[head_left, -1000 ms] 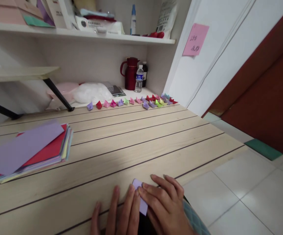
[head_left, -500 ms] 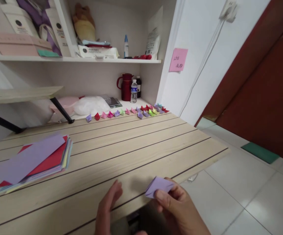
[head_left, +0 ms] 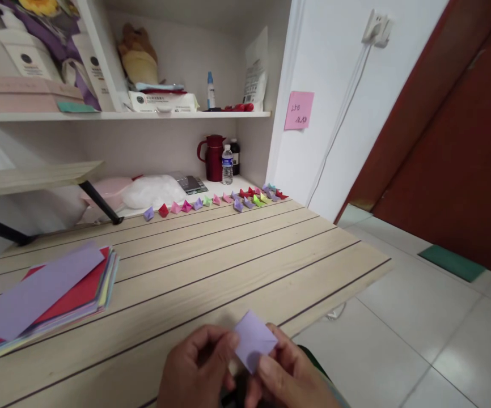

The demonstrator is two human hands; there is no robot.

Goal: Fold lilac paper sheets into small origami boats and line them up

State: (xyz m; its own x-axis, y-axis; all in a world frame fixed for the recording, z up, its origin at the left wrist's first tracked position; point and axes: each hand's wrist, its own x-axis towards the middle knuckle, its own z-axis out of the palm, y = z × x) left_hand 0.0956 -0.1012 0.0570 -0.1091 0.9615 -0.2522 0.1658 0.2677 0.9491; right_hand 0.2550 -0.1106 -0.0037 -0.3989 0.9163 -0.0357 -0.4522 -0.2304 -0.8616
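A small folded lilac paper (head_left: 253,340) is lifted just above the near edge of the wooden table (head_left: 211,255). My left hand (head_left: 194,371) pinches its left side and my right hand (head_left: 290,377) pinches its right side, both with fingers closed on it. A stack of coloured paper sheets (head_left: 45,294), lilac on top, lies at the left of the table. Several small folded paper pieces (head_left: 215,199) in purple, red, pink and green stand in a row along the far edge.
Behind the row stand a dark red jug (head_left: 214,157), a water bottle (head_left: 227,164) and a white bag (head_left: 152,190). A shelf (head_left: 122,115) above carries boxes and bottles. A pink note (head_left: 299,110) sticks to the white wall. Tiled floor (head_left: 419,317) lies right of the table.
The folded lilac paper was pressed flat on the table under both hands, then my right hand lifted it. Now both hands hold it in the air. The camera has tilted upward.
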